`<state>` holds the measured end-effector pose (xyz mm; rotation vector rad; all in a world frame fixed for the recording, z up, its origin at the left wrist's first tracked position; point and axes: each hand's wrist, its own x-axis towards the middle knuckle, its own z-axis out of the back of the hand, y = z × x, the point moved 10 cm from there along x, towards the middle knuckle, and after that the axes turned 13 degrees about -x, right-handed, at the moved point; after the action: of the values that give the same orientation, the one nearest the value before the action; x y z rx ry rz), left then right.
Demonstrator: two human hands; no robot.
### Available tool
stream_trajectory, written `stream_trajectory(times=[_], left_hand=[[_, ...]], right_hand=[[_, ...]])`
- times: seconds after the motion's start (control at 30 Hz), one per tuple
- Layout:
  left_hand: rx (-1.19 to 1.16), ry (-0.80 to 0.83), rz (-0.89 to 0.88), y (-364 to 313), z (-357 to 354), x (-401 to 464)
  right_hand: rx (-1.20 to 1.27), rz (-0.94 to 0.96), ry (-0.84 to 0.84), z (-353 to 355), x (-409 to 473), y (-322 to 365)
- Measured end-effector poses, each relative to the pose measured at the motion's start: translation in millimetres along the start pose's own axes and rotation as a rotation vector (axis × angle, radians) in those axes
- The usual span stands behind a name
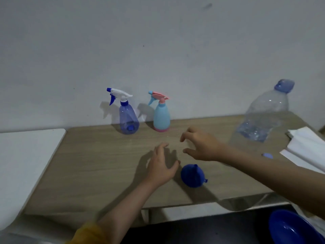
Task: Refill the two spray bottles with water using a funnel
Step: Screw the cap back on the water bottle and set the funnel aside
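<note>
Two spray bottles stand against the wall at the back of the wooden table (91,173): a translucent blue one (128,118) with a white and blue trigger head, and to its right a light blue one (161,117) with a pink trigger head. A dark blue funnel (192,175) lies on its side near the front of the table. A large clear water bottle (262,118) with a blue cap stands at the right. My left hand (162,166) hovers just left of the funnel, fingers spread, holding nothing. My right hand (202,144) reaches over the table toward the bottles, fingers loosely curled and empty.
A white surface (26,161) adjoins the table on the left. Folded white cloth or paper (307,148) lies at the right edge. A small blue cap (268,155) sits beside the water bottle's base. A blue basin (292,228) shows at the lower right, below the table.
</note>
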<state>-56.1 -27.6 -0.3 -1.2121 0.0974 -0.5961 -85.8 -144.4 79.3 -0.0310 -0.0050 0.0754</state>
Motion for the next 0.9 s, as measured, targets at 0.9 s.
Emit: stream_trajectory(times=[0.9], left_hand=[[-0.169, -0.245, -0.187, -184, -201, 35]], right_hand=[[-0.176, -0.386, 0.236, -157, -166, -304]])
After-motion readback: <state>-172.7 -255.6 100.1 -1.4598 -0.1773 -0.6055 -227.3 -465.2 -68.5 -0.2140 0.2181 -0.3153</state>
